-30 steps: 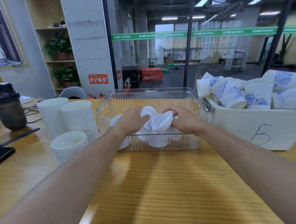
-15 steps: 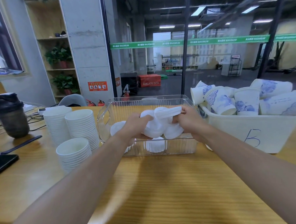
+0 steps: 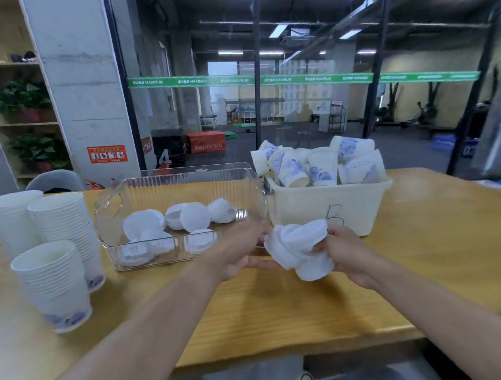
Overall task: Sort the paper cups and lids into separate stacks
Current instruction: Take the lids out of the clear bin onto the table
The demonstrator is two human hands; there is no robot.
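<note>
Head view takes in a long wooden table [image 3: 279, 310] with everything ranged along its far edge. At the far right a cream bin [image 3: 328, 206] marked with a handwritten letter holds a jumble of printed paper cups [image 3: 320, 164], lying every way and unsorted. Just left of it, touching or nearly so, stands a clear ribbed tray [image 3: 182, 190] with loose white lids [image 3: 194, 216] scattered over its floor. Toward the far-left corner three stacks of nested cups [image 3: 55, 283] stand mouth up, the nearest one shortest.

In front of the gap between tray and bin, above the table's middle, both hands hold one bundle of lids [image 3: 300, 249]. The bundle is a ragged, half-nested column whose long axis runs from upper right down toward the near edge. The right hand [image 3: 350, 255] grips it from the right with fingers curled round the lower lids; the left hand [image 3: 238, 253] meets it from the left, thumb stretched under the bundle, its other fingers hidden behind the lids, so how firmly it grips I cannot tell.

Judging by this, the lids need squaring into a single column, then setting down; bare table lies directly beneath, and both hands are equally near.
</note>
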